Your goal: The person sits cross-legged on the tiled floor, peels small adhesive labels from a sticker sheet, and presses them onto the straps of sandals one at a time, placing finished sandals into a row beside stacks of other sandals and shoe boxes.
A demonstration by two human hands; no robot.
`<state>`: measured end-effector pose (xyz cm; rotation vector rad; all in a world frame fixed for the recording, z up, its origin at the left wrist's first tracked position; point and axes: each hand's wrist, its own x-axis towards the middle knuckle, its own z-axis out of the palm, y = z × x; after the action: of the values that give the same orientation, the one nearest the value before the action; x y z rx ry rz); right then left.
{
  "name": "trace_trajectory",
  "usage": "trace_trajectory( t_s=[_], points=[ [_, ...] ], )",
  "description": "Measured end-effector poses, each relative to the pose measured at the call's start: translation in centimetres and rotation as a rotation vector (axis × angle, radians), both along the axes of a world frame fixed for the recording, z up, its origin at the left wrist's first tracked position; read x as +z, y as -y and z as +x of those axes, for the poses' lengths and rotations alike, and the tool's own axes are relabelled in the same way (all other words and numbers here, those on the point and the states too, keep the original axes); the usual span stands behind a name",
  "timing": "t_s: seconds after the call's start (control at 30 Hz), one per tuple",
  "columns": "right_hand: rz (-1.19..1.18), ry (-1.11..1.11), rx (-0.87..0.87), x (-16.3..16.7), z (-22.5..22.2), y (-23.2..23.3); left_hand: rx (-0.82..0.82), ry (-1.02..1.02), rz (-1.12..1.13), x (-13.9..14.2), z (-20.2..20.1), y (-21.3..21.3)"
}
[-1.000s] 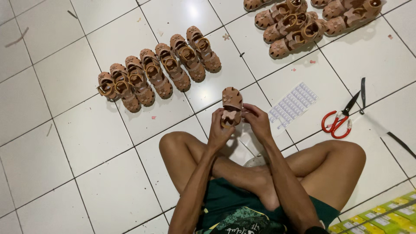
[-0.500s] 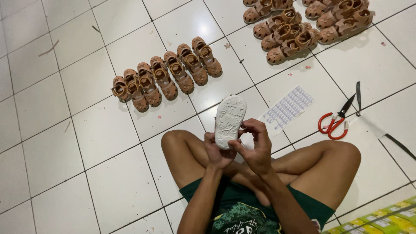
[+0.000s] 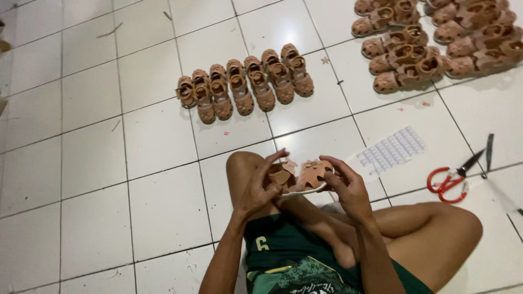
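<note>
Left of the small tan sandal (image 3: 305, 177), the left hand (image 3: 260, 188) pinches its heel strap; the right hand (image 3: 348, 188) curls around its toe, above the crossed legs. It looks light and bendy, best gripped by the sole edges. Right of it lie red-handled scissors (image 3: 449, 179).

Head camera, looking steeply down at lap and tiled floor (image 3: 81, 163).
</note>
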<state>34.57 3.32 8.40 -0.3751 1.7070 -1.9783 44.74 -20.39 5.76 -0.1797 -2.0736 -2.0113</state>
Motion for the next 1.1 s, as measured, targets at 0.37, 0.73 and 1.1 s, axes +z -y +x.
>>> trace_trajectory(
  t_s=[0.37, 0.73, 1.1],
  points=[
    [0.040, -0.443, 0.352, -1.1, 6.1, 12.7, 0.587, 0.245, 0.743, -3.6, 3.8, 5.0],
    [0.528, -1.037, 0.237, -2.2, 7.7, 12.8, 0.852, 0.359, 0.579, -11.5, -2.6, 27.4],
    [0.525, -1.047, 0.265, -2.2, 7.0, 12.1, 0.718, 0.245, 0.819, -13.4, -3.7, 27.4]
  ],
)
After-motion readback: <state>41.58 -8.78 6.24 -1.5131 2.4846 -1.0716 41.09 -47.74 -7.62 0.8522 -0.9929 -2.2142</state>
